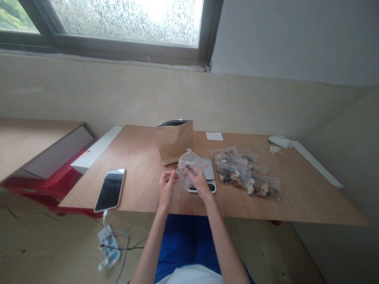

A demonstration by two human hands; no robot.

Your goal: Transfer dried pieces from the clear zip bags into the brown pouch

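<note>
Both my hands hold a small clear zip bag (187,167) above the front of the wooden table (296,197). My left hand (166,186) pinches the bag's left edge. My right hand (199,181) has its fingers in or against the bag's mouth. Under the bag sits a small digital scale (209,177). Behind it stands an open brown paper pouch (175,142).
Several filled clear zip bags (247,177) lie in a row right of the scale. A phone (110,189) lies at the table's front left, with a cable down to a power strip (108,246). White paper slip (214,136) and crumpled scraps (278,142) lie at the back.
</note>
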